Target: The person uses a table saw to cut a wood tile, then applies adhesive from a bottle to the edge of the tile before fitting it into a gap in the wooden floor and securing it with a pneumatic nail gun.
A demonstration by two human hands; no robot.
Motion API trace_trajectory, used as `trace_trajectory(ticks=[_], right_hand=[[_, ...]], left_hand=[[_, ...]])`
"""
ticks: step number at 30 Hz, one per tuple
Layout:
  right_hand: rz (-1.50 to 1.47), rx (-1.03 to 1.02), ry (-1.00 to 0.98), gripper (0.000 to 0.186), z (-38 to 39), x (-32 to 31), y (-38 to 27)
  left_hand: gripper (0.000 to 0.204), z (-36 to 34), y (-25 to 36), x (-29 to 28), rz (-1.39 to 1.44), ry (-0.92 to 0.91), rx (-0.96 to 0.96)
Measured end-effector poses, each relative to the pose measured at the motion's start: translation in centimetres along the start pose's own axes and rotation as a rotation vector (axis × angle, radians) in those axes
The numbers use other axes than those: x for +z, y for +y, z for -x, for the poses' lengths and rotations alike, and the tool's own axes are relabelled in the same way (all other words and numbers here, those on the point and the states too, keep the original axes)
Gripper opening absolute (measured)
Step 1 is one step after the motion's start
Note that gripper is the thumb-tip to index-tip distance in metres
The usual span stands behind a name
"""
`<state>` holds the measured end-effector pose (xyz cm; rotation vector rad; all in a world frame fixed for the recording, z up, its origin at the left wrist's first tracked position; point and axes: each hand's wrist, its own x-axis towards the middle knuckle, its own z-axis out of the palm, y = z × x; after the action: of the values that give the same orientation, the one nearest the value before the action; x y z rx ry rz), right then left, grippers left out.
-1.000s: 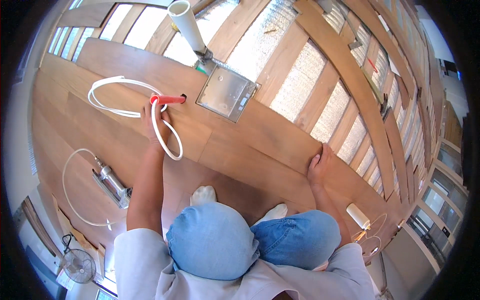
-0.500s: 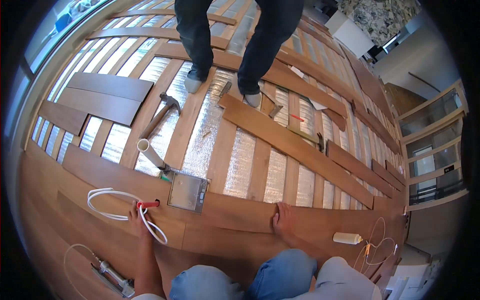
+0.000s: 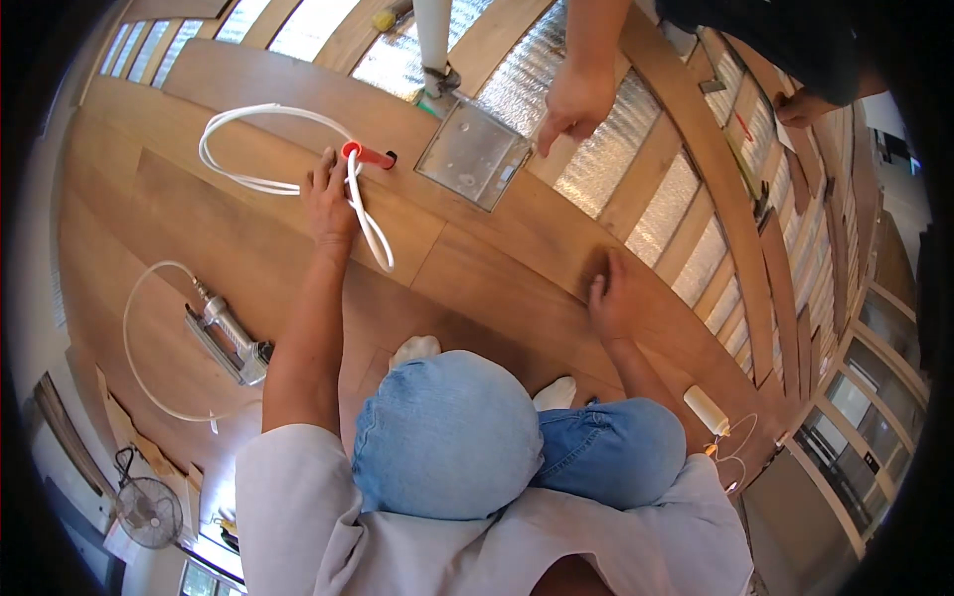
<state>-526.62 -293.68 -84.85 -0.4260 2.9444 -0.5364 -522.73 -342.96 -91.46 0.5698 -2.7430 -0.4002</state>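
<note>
My left hand (image 3: 329,205) rests on the wood flooring beside a coil of white cable (image 3: 227,171), its fingers stretched and apart. The cable passes through a short red tube (image 3: 367,154) just right of my fingertips, and part of it crosses near my thumb. My right hand (image 3: 609,301) lies on the floorboards (image 3: 542,283) near the edge of the laid planks, fingers extended, with nothing seen in it. Between my hands, farther off, a square metal floor box (image 3: 472,153) is set in the planks. A co-worker's hand (image 3: 578,104) points down beside it.
A white pipe (image 3: 431,35) stands behind the box. Silver foil (image 3: 636,139) lies between wooden battens at the far right, with a long loose plank (image 3: 711,159) across them. A metal tool with a hose (image 3: 231,340) lies at left, a cream squeeze bottle (image 3: 707,410) at right.
My view has tilted down and turned, bringing my knees and shirt more into sight. The co-worker has bent down, with a hand reaching toward the box. My hands stay on the floor.
</note>
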Motion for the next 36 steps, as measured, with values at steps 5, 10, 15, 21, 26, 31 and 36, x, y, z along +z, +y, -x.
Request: trace_trajectory(ticks=[5, 10, 15, 21, 26, 31, 36], right_hand=[[-0.222, -0.411, -0.285, 0.050, -4.7, 1.0, -11.3], [-0.082, -0.448, -0.318, 0.050, -7.0, 4.0, -14.4], [-0.088, -0.422, -0.224, 0.047, -6.9, 4.0, -14.0], [-0.061, -0.368, -0.259, 0.047, -7.0, 4.4, -14.3], [-0.100, -0.368, -0.194, 0.045, -7.5, 5.7, -14.8], [-0.141, -0.358, -0.155, 0.042, -7.6, 5.5, -14.8], [-0.311, -0.242, -0.111, 0.039, -5.8, 4.7, -10.6]], left_hand=[[0.039, -0.1, 0.8, -1.5, -0.021, 0.059, 0.039], [0.036, -0.1, 0.5, -0.1, -0.007, 0.152, 0.114], [0.038, -0.4, 0.8, -0.5, 0.045, 0.111, 0.083], [0.031, -0.5, 1.5, -1.6, -0.010, 0.086, 0.096], [0.038, -1.0, 3.7, -3.5, -0.019, -0.065, 0.059], [0.036, -1.0, 3.9, -3.7, -0.013, -0.003, 0.088], [0.034, -1.2, 2.0, -2.9, 0.034, 0.049, 0.076]])
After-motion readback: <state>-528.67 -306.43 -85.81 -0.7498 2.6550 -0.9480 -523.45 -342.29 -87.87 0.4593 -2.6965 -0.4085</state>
